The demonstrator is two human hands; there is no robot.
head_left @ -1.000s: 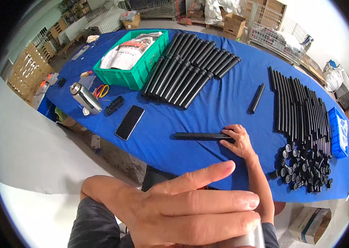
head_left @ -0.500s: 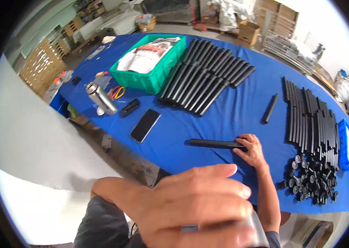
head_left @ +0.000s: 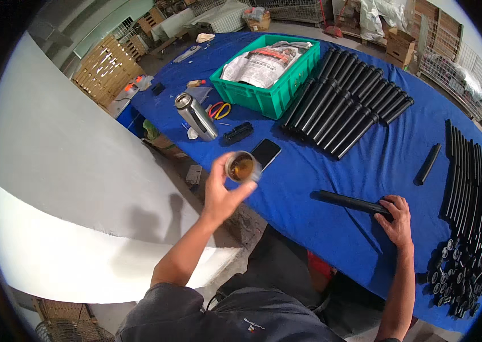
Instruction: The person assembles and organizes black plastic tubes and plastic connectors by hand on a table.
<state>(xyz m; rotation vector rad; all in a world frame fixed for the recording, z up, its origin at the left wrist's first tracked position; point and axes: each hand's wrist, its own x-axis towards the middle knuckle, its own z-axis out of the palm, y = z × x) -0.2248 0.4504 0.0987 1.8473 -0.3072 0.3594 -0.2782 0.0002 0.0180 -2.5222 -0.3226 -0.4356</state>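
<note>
My left hand [head_left: 218, 196] is closed around a small round cup [head_left: 242, 166] with brown liquid in it, held up over the table's near edge by a dark phone [head_left: 268, 153]. Part of the phone is hidden behind the cup. On the right, my right hand [head_left: 399, 223] grips the right end of a black tube [head_left: 346, 200], its thumb on the near side and fingers over the far side. The tube lies on the blue cloth [head_left: 292, 208]. An open steel flask [head_left: 198, 119] stands beyond the cup, to its left.
A green crate [head_left: 241, 94] with newspaper in it stands at the back. Rows of black tubes [head_left: 332, 117] lie beside it. Thin black strips [head_left: 472, 179] and a heap of black round-headed parts [head_left: 452, 279] fill the right side. Orange-handled scissors [head_left: 220, 111] and a black case [head_left: 237, 133] lie near the flask.
My left hand has gone from close to the camera down and left, bringing the cup into sight. My right hand stays on the tube. The whole view has shifted.
</note>
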